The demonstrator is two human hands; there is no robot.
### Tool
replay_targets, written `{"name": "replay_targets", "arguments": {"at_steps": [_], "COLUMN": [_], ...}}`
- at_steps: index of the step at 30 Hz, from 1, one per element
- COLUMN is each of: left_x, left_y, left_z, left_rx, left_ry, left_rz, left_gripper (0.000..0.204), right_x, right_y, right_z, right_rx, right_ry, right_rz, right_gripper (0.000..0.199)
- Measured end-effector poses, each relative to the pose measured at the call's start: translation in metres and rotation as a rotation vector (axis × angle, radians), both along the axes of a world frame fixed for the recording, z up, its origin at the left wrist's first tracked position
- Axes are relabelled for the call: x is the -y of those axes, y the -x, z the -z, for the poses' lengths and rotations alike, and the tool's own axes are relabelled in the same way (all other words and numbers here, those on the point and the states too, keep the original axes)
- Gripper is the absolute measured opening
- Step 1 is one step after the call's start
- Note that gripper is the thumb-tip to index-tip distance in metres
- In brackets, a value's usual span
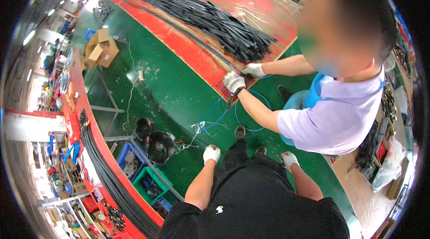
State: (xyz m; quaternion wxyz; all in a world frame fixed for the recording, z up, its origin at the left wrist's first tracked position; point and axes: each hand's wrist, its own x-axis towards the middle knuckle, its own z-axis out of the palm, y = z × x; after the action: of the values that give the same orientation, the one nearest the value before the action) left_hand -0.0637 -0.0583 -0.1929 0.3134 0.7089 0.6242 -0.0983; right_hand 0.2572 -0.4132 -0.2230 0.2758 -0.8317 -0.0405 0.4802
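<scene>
1. Far left, a long red bench runs along the edge of the view, with a thick run of black cords lying along it; an open cardboard box sits on the green floor beyond it
2. Under that bench stand a blue crate and a green crate, and just beside them a black bucket, the thing nearest the person's left hand
3. The left hand, in a white glove, hangs at the side with its grip curled in and nothing in it; it touches no object
4. A blue hose loops on the floor ahead of the person's shoes, between both hands and the second bench
5. The right hand, also gloved, hangs low at the other side, holding nothing that shows; how far its grip is open I cannot tell
6. Ahead, a second red bench carries a big bundle of black strips; a co-worker in a pale shirt has 2 gloved hands at the near end of the bundle
7. My reading: the person's own hands are idle, standing by. Joining in at the strips would call for a step forward over the hose and an opened grip at the bundle's near end
</scene>
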Motion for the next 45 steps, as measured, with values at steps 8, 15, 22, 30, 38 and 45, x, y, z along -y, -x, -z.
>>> {"name": "replay_targets", "arguments": {"at_steps": [8, 15, 22, 30, 38, 45], "left_x": [-0.01, -0.034, -0.055, -0.076, -0.081, -0.088], "left_y": [0.002, -0.001, -0.007, -0.013, -0.018, -0.008], "left_z": [0.003, 0.021, 0.037, 0.062, 0.072, 0.021], "left_rx": [-0.06, -0.089, -0.053, -0.102, -0.092, -0.036], "left_ry": [0.07, 0.069, 0.122, 0.315, 0.463, 0.29], "left_rz": [0.036, 0.07, 0.065, 0.075, 0.048, 0.197], "left_gripper": [0.035, 0.034, 0.032, 0.036, 0.033, 0.03], "right_x": [0.002, -0.007, -0.026, -0.044, -0.038, -0.068], "right_y": [0.019, 0.026, 0.026, 0.038, 0.045, 0.047], "right_z": [-0.005, -0.019, -0.029, -0.037, -0.051, -0.072], "right_rx": [-0.007, 0.005, -0.109, 0.087, 0.085, -0.058], "right_ry": [0.13, 0.135, 0.248, 0.218, 0.275, 0.174], "right_rz": [0.003, 0.032, 0.087, 0.101, 0.094, 0.351], "right_gripper": [0.037, 0.03, 0.028, 0.036, 0.045, 0.044]}}
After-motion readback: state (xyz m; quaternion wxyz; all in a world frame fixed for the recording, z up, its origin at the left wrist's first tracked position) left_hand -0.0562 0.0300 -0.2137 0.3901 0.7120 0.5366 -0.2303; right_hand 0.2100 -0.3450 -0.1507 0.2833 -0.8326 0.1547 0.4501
